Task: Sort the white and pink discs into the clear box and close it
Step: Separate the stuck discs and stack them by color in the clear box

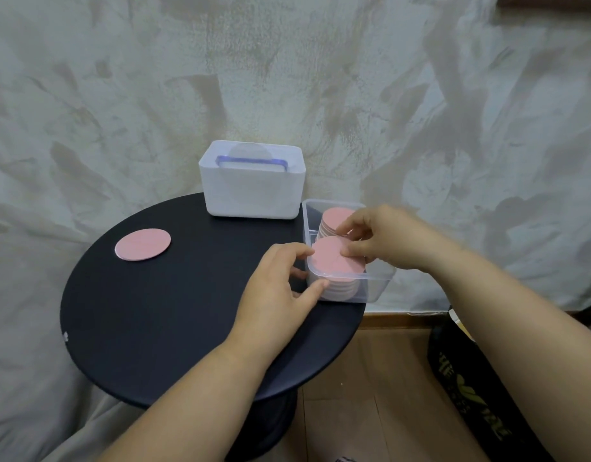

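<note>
Two stacks of pink discs already sit in the clear box [381,282], which stands at the right edge of the round black bench [174,311], partly overhanging it. One is a far stack [332,219] and the other a near stack [341,290] that rises to about the rim.

The step in hand looks like seating the top disc [332,263] on the near stack. The right hand [384,238] reaches in from the right with its fingers curled; the thumb lies on the disc's face and it seems to pinch the disc at its far-right edge. The left hand [274,288] is loosely spread and grips nothing: its forefinger tip touches the disc's left rim and its thumb rests against the box's near-left corner, steadying it.

A loose pink disc [143,244] lies flat on the left of the bench, well apart from the box, so sorting is not finished.

At the far side stands a white bin [250,191] holding a blue-trimmed lid [250,161] on edge, probably the box's own, with a pale disc [249,150] behind it.

The next move calls for letting go of the top disc once it lies square and then reaching left for the loose one. With the near stack already at the rim, the lid may not seat unless that disc goes on the far stack.
</note>
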Motion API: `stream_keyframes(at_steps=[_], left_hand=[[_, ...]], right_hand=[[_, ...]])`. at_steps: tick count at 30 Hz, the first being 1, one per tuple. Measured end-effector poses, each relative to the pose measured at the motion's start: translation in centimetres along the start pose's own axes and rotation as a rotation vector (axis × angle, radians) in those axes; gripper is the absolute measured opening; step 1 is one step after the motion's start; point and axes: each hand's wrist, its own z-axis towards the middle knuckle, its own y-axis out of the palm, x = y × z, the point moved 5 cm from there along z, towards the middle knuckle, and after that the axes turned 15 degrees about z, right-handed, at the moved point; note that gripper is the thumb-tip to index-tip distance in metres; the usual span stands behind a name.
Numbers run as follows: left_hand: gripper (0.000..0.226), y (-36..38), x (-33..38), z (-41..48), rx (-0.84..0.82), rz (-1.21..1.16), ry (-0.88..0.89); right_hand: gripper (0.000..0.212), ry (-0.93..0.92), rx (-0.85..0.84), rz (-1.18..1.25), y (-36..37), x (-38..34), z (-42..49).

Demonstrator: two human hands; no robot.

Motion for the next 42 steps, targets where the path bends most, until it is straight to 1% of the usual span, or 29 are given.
stream_keyframes(at_steps=[2,8,13,17,20,24,26,28,29,31,33,35,38,40,42], left_hand=[[0.037,0.0,0.0,0.0,-0.001,-0.004,0.002],[0.036,0.0,0.0,-0.1,-0.003,0.0,0.004],[0.037,-0.1,0.0,0.0,-0.004,-0.001,0.006],[0.036,-0.1,0.1,-0.1,-0.007,-0.01,0.002],[0.036,-0.1,0.1,-0.1,-0.009,-0.018,0.0],[0.033,-1.0,-0.1,-0.1,-0.018,-0.038,-0.023],[0.03,-2.4,-0.8,-0.2,0.012,-0.044,-0.046],[0.024,-4.7,-2.1,-0.4,0.073,0.009,-0.055],[0.021,-6.1,-3.0,-0.4,0.107,0.072,-0.063],[0.021,-9.0,-5.2,-0.4,0.156,0.246,-0.099],[0.026,-11.6,-8.1,0.0,0.169,0.43,-0.144],[0.036,-13.1,-11.1,0.7,0.095,0.586,-0.195],[0.05,-13.7,-14.5,1.2,-0.122,0.724,-0.274],[0.05,-13.3,-15.2,1.1,-0.236,0.804,-0.246],[0.048,-12.9,-14.7,0.7,-0.286,0.818,-0.185]], right_hand=[[0.029,-0.003,0.015,-0.037,0.0,-0.1,0.0],[0.035,-0.019,0.02,-0.183,0.3,0.0,0.1],[0.038,-0.045,0.011,-0.207,0.5,0.0,0.1],[0.03,-0.027,0.008,-0.228,0.6,0.1,-0.1],[0.028,-0.036,-0.003,-0.281,0.8,0.0,-0.1],[0.026,-0.079,0.061,-0.301,0.6,-0.8,-0.8],[0.022,-0.137,0.131,-0.232,0.3,-1.8,-1.4],[0.015,-0.2,0.185,-0.131,0.4,-3.4,-2.0],[0.013,-0.233,0.197,-0.099,0.8,-4.2,-2.1],[0.013,-0.3,0.193,-0.052,2.4,-6.0,-2.0],[0.013,-0.351,0.146,0.001,4.7,-7.7,-1.7],[0.014,-0.372,0.065,0.044,7.5,-9.0,-1.2],[0.019,-0.369,-0.05,0.034,11.8,-10.2,0.1],[0.025,-0.369,-0.109,-0.013,14.2,-10.2,1.0],[0.035,-0.341,-0.181,-0.087,16.0,-9.8,1.5]])
